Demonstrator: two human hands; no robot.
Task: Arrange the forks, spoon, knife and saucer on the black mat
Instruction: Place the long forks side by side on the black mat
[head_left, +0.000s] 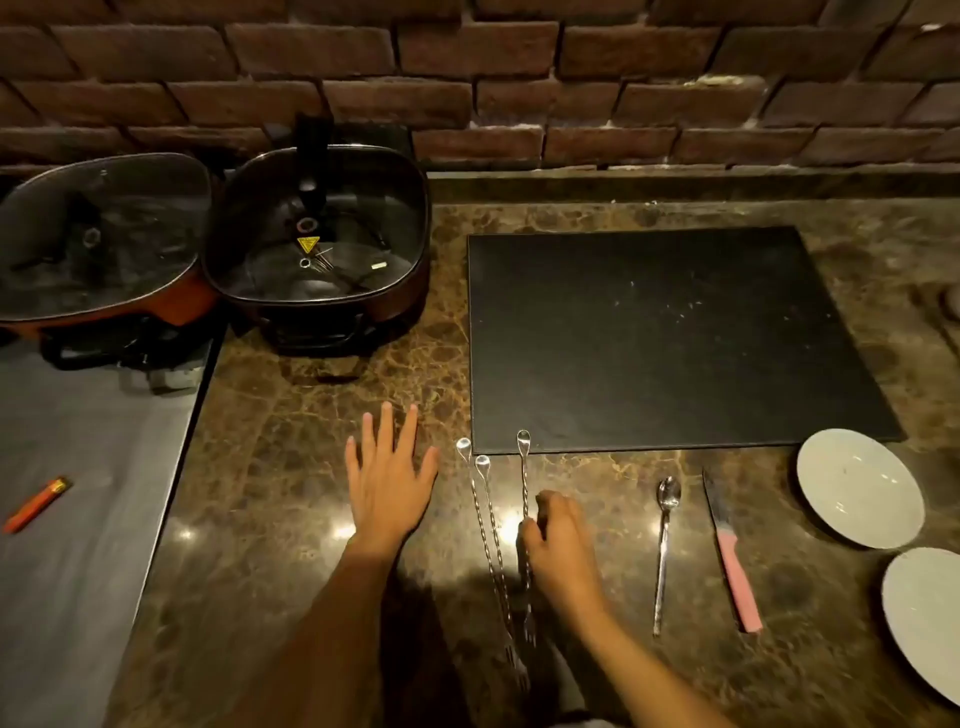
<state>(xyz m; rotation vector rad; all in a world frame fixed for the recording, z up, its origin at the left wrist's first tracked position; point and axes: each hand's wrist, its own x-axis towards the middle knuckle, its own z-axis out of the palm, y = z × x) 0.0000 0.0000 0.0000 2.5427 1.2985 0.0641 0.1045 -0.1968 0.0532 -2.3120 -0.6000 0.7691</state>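
Observation:
The black mat (660, 338) lies bare on the marble counter. Three long twisted-handle forks lie in front of its near left corner: two side by side (485, 525) and a third fork (523, 467) to their right, its end resting over the mat's edge. My right hand (558, 540) has its fingers curled around the middle of that third fork. My left hand (389, 478) rests flat on the counter with fingers spread, left of the forks. A spoon (665, 545), a pink-handled knife (730, 556) and a white saucer (860, 486) lie to the right.
A second white saucer (927, 618) sits at the right edge. Two lidded electric pans (317, 249) (98, 244) stand at the back left against the brick wall. An orange lighter (36, 504) lies on the lower grey surface to the left.

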